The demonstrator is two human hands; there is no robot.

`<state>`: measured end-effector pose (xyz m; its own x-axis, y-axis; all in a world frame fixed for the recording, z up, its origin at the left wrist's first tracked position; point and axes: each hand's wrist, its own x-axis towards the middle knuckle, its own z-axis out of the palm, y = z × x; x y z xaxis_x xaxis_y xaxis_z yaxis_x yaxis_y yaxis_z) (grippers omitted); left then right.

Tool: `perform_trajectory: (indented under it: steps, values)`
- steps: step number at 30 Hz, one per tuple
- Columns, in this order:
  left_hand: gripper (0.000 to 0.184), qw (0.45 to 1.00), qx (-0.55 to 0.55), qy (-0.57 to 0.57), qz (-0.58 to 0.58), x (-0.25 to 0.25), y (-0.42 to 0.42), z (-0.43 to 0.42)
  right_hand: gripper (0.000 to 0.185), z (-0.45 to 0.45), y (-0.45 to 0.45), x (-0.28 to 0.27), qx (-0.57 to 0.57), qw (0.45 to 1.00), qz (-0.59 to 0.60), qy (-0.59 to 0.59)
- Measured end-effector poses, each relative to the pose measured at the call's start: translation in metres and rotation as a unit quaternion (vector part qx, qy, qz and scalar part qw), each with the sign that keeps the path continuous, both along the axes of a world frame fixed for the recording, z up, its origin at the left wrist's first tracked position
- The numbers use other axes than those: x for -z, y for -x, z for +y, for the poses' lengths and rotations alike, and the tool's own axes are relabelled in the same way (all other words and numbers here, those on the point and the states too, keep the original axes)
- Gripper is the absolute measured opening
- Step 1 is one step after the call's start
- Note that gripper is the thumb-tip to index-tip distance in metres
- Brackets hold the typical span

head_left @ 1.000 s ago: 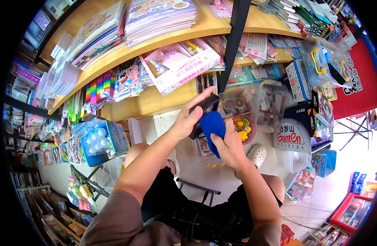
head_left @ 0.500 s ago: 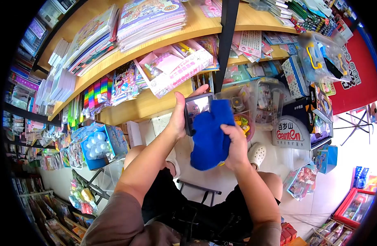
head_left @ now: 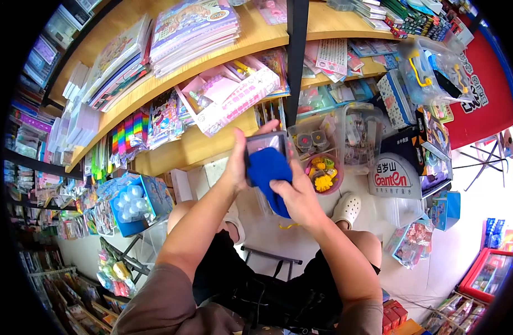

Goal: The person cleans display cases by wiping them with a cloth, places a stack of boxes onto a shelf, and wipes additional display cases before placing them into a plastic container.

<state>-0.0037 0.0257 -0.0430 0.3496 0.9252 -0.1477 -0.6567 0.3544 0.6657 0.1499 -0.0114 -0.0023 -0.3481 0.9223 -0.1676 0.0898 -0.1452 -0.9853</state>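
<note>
My left hand grips a small dark-framed box with a clear or glossy face by its left side, in front of my knees. A blue cloth lies over the lower part of that face, its end hanging below the box. My right hand is closed on the cloth, with the thumb pressing it against the box. What the box contains is not visible.
A wooden shelf with stacked books and an open pink box stands ahead. Clear plastic bins, a pink bowl of yellow pieces and a GanTen carton are at the right. A blue box is at the left.
The blue cloth has moved left and down onto the face of the box, bunching smaller. My right hand has shifted left with it, uncovering the pink bowl.
</note>
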Motion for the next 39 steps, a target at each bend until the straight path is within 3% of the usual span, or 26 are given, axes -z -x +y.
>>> perform_trajectory:
  steps: [3, 5, 8, 9, 13, 15, 18, 20, 23, 26, 27, 30, 31, 34, 36, 39]
  values:
    - [0.107, 0.999, 0.032, -0.017, 0.04, -0.003, 0.005, -0.002, 0.037, -0.001, -0.005, 0.016, 0.013, 0.999, 0.006, -0.032]
    - [0.109, 0.999, 0.022, 0.001, 0.039, -0.007, 0.005, -0.002, 0.035, 0.006, -0.018, 0.02, 0.147, 0.981, 0.1, 0.081]
    - [0.111, 0.995, 0.058, -0.017, -0.085, -0.01, 0.014, 0.004, 0.033, 0.018, -0.04, 0.016, 0.309, 0.887, 0.274, 0.206]
    - [0.108, 0.993, 0.063, -0.011, -0.096, -0.012, 0.013, 0.005, 0.036, 0.021, -0.045, 0.018, 0.312, 0.868, 0.311, 0.229]
    - [0.102, 0.99, 0.072, 0.022, -0.122, -0.011, 0.004, 0.006, 0.049, 0.018, -0.032, 0.026, 0.233, 0.913, 0.235, 0.24]
    - [0.104, 0.991, 0.05, 0.066, -0.109, -0.011, -0.003, 0.005, 0.047, 0.009, -0.023, 0.028, 0.183, 0.924, 0.209, 0.264]
    - [0.102, 0.996, 0.04, 0.061, -0.043, -0.007, -0.006, 0.006, 0.045, 0.01, -0.02, 0.022, 0.157, 0.914, 0.265, 0.264]
    - [0.09, 0.995, -0.017, 0.087, 0.054, -0.003, -0.005, 0.006, 0.044, 0.013, -0.024, 0.02, 0.175, 0.911, 0.257, 0.269]
    - [0.069, 0.976, -0.095, 0.061, 0.189, 0.008, -0.009, 0.006, 0.042, 0.015, -0.022, 0.024, 0.245, 0.93, 0.22, 0.164]
    - [0.072, 0.972, -0.091, 0.07, 0.206, 0.018, -0.016, 0.002, 0.04, 0.013, -0.017, 0.021, 0.3, 0.953, -0.022, -0.038]
    - [0.064, 0.982, -0.057, 0.078, 0.164, 0.01, -0.019, -0.001, 0.04, 0.01, -0.013, 0.023, 0.281, 0.957, -0.042, -0.055]
    - [0.058, 0.981, -0.097, 0.054, 0.158, 0.019, -0.026, -0.003, 0.051, -0.005, -0.001, 0.031, 0.178, 0.972, -0.102, -0.113]
    - [0.063, 0.986, -0.078, 0.105, 0.099, 0.014, -0.02, -0.001, 0.049, -0.006, -0.002, 0.027, 0.133, 0.985, -0.082, -0.072]
    - [0.059, 0.977, -0.026, 0.153, -0.146, 0.002, -0.009, 0.005, 0.04, 0.001, -0.004, 0.021, 0.22, 0.97, 0.099, -0.015]
    - [0.079, 0.971, 0.033, 0.127, -0.199, -0.004, -0.005, 0.006, 0.029, 0.008, -0.017, 0.014, 0.281, 0.928, 0.231, 0.082]
    - [0.08, 0.964, 0.04, 0.123, -0.232, -0.009, -0.007, 0.001, 0.028, 0.015, -0.033, 0.01, 0.33, 0.905, 0.254, 0.085]
